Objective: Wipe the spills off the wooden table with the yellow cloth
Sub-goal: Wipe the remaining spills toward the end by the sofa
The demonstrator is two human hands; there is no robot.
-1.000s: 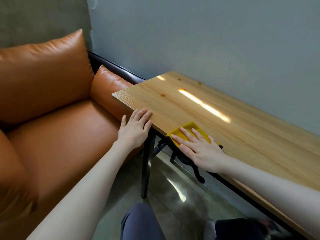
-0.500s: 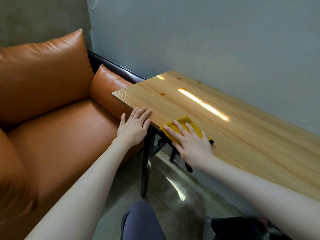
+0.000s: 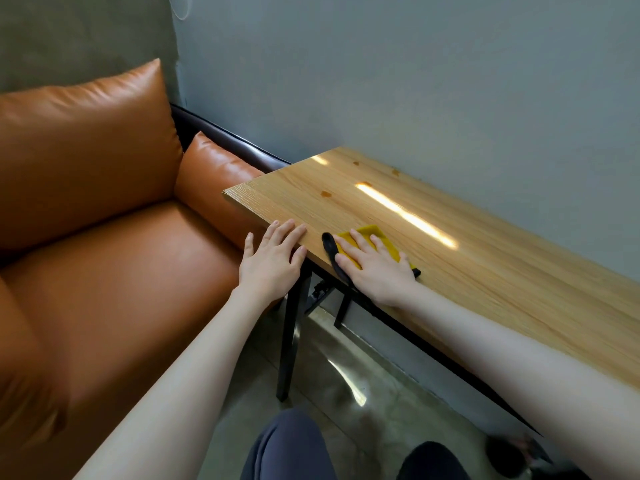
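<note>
Nearest to me are my knees in dark trousers point(image 3: 287, 445), above a glossy grey concrete floor point(image 3: 346, 368). My two bare forearms reach forward from there. My left hand point(image 3: 272, 263) lies flat with the fingers straight and a little spread, its fingertips resting on the near edge of the long light wooden table point(image 3: 485, 271), close to the table's left end and holding nothing. Just beside it, my right hand point(image 3: 375, 268) presses palm-down with straight fingers on the folded yellow cloth point(image 3: 375, 235), which lies on the tabletop by the near edge; only the cloth's far part shows past my fingers. A black strap-like piece point(image 3: 330, 252) curves out from under that hand next to the cloth; I cannot tell what it is. Below the edge runs the table's black metal frame with a slanted leg point(image 3: 291, 337). To my left sits the orange leather sofa point(image 3: 104, 271) with its plump back cushions, its arm just beside the table's end. Farther along the tabletop lie several small amber spill spots point(image 3: 325, 194), well apart from the cloth, and a bright streak of reflected light point(image 3: 405, 214). Behind it all stands the plain grey-blue wall point(image 3: 415, 81).
</note>
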